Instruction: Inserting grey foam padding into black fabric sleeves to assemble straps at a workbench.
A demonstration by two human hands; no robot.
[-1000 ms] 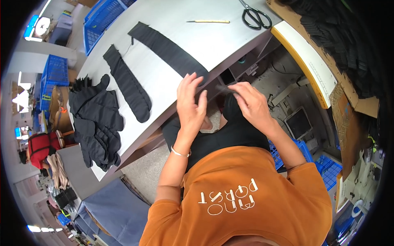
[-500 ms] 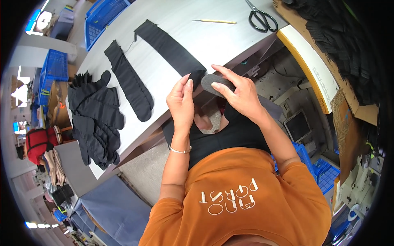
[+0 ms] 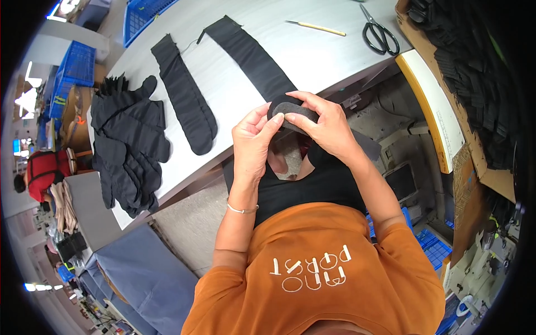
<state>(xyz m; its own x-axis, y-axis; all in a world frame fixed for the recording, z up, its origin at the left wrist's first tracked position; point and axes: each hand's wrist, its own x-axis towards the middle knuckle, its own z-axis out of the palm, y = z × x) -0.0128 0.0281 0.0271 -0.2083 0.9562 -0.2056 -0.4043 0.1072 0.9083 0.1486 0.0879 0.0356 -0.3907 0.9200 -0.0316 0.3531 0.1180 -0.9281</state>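
Note:
A long black fabric strip (image 3: 251, 53) runs across the table toward me, its near end hanging at the edge between my hands. There my left hand (image 3: 252, 139) pinches the strip's end, its thumb tip on the edge of a grey, round-ended foam pad (image 3: 291, 110). My right hand (image 3: 330, 124) grips that pad between thumb and fingers. The pad lies against the strip's end; how far one goes into or over the other is hidden. Left of this, a second black strip (image 3: 187, 100) with a rounded end lies flat beside a pile of similar black pieces (image 3: 131, 139).
On the table (image 3: 279, 53) lie a thin wooden-handled tool (image 3: 317, 28) and black-handled scissors (image 3: 381, 36). A cardboard box (image 3: 497, 181) of black pieces stands at the right. Blue crates (image 3: 72, 78) are at the far left, with a person in red (image 3: 47, 173) beyond.
My hands have come together. The foam pad has moved left against the strip's end, and my left thumb now touches it. The whole view has shifted slightly.

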